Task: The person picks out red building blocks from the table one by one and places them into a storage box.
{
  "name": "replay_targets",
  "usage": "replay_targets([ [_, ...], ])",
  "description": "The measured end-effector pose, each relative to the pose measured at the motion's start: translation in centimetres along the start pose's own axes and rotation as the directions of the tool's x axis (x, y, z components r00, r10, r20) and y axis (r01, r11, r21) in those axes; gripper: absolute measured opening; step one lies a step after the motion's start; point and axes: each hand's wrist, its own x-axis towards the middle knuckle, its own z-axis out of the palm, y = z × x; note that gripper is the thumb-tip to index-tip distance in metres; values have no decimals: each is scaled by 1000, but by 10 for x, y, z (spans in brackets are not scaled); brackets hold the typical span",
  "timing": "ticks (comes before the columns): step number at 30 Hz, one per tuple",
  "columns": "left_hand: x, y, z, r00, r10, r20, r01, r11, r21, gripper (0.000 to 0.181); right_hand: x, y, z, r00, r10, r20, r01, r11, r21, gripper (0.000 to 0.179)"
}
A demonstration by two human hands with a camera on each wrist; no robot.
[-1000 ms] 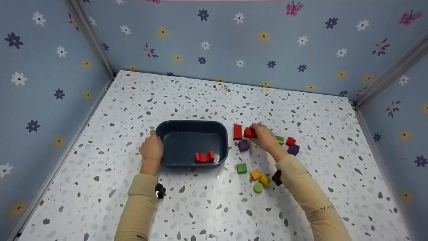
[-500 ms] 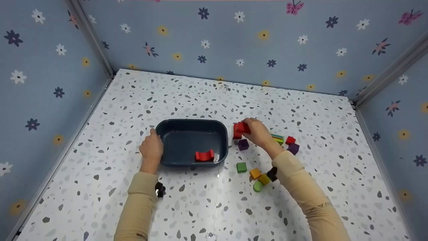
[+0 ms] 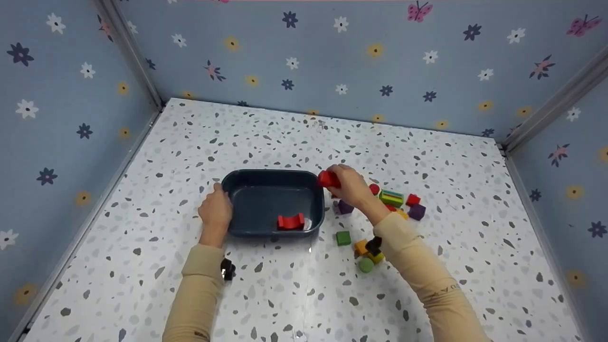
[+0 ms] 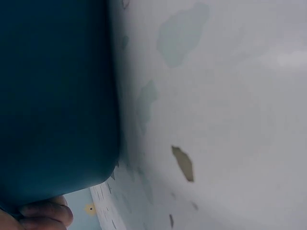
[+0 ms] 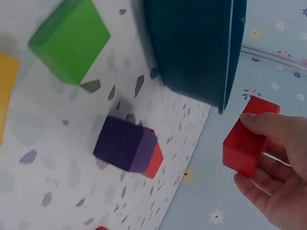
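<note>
A dark blue tub [image 3: 266, 204] stands on the speckled table, and a red block with a curved notch [image 3: 290, 222] lies inside near its front right corner. My left hand [image 3: 216, 211] grips the tub's left rim; its curled fingers [image 4: 48, 213] show at the tub's edge in the left wrist view. Raised at the tub's right rim, my right hand [image 3: 354, 187] pinches a red rectangular block [image 5: 252, 136] between thumb and fingers. Below that hand are a purple cube [image 5: 124, 143] and, partly hidden behind it, another red block [image 5: 154, 160] on the table.
Right of the tub lie a green cube [image 3: 343, 238], an orange block [image 3: 361, 247], a yellow block [image 3: 376, 258] and a light green cylinder [image 3: 365, 265]. Farther right are a striped block [image 3: 392, 197], a red block [image 3: 413, 200] and a purple cube [image 3: 417, 212]. Flowered walls enclose the table.
My right hand has moved left with the red block, from among the loose blocks to the tub's right rim. The left hand and the tub have stayed in place.
</note>
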Motion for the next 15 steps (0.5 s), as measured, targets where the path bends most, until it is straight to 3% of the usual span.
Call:
replay_targets([
  [15,0,0,-1,1000,19,11,-19,1000,1,29,9,-24,18,997,-71,-33,71,997,17,34],
])
